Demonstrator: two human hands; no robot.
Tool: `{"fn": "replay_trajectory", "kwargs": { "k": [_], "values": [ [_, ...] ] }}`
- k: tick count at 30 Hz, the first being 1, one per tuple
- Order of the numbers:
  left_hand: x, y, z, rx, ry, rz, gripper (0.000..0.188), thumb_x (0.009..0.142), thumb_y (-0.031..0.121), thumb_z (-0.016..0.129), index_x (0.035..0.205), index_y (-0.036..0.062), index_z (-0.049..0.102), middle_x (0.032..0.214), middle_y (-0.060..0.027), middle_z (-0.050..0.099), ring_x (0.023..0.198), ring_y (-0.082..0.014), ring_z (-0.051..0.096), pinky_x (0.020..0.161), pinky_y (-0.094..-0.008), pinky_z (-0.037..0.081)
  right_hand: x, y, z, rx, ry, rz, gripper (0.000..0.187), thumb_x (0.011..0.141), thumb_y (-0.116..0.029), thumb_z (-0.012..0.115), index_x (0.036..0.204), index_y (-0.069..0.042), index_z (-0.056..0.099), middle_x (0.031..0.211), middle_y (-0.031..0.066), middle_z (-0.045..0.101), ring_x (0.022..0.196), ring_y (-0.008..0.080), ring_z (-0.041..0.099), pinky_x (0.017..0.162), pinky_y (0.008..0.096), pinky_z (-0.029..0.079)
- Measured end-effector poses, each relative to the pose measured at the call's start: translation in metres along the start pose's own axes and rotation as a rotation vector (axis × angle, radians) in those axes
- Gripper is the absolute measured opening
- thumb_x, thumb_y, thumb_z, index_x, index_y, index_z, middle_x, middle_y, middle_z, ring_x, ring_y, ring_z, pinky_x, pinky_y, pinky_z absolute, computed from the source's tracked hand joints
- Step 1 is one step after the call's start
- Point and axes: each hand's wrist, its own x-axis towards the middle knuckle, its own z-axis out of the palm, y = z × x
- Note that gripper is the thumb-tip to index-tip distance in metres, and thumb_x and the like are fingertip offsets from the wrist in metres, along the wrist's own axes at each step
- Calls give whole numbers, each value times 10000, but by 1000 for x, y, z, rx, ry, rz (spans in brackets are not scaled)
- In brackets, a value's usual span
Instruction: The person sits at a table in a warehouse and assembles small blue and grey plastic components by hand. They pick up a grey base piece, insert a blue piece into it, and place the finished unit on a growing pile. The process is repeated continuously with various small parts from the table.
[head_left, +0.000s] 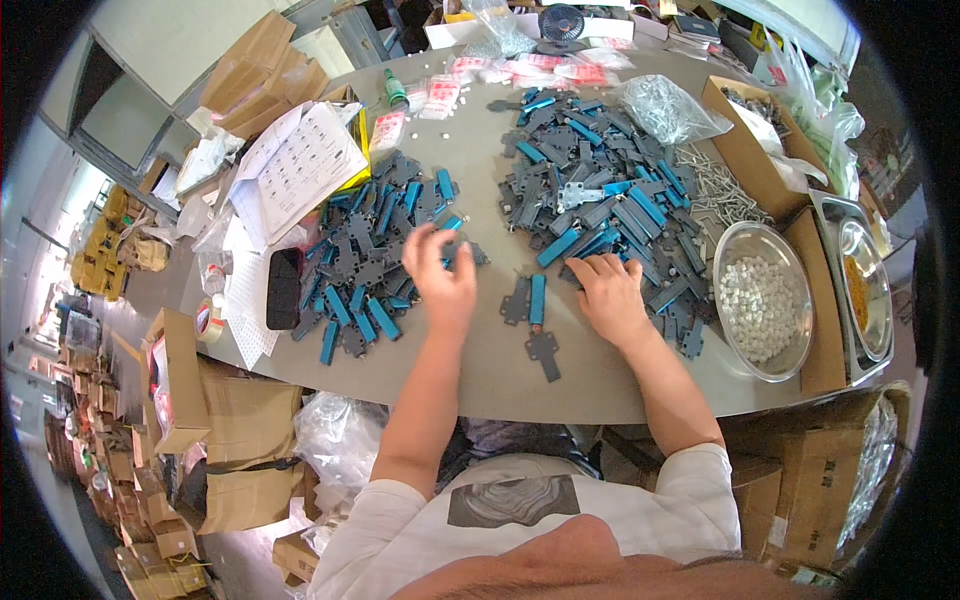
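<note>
Two heaps of dark grey, flat hinge-like pieces with blue bars lie on the grey table: a left heap (360, 235) and a larger right heap (600, 180). My left hand (440, 275) hovers at the right side of the left heap, thumb and fingers apart, with a blue-barred piece (452, 222) just beyond the fingertips. Palm down, my right hand (608, 292) rests its bent, slightly spread fingers on the near edge of the right heap; the fingertips are partly hidden. Between my hands lie a separate blue-barred piece (537, 298) and a plain grey plate (542, 352).
At right stand a steel bowl (735, 350) of small white pieces, loose metal pins (715, 185) and a cardboard box (715, 95). A phone (283, 288) and papers (300, 170) lie at left. Small plastic bags (580, 73), a green bottle (395, 88) and a fan (561, 22) are at the back.
</note>
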Motion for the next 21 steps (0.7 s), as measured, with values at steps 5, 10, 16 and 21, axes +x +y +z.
{"fn": "replay_trajectory", "kwargs": {
  "k": [5,10,16,21],
  "values": [
    [-19,27,-2,-146,-787,-211,403,727,87,703,1106,51,572,1194,-193,535,1070,-329,531,923,-380,442,-1,-1,5,-7,16,-34,299,786,-84,558,1068,-140,640,912,20,607,924,202,560,817,427,341],
    [-26,24,-6,-20,-814,-43,470,705,75,692,1148,53,537,1134,-152,571,1056,-336,557,875,-411,464,0,1,7,-33,4,-49,248,768,-93,567,1000,-140,640,926,22,583,922,207,550,806,406,349],
    [-14,23,-8,-117,-972,-488,460,702,135,734,1121,41,568,1090,-158,583,1063,-340,523,892,-429,447,3,-2,0,111,109,-87,222,708,-49,610,911,-135,641,946,35,568,922,218,544,813,403,354],
    [-24,40,3,30,-730,10,413,716,195,730,1076,46,592,1066,-161,570,1048,-360,522,887,-442,431,8,-3,-5,347,240,-17,265,705,15,618,943,-98,646,944,73,586,910,266,568,785,409,405]
  ]
}}
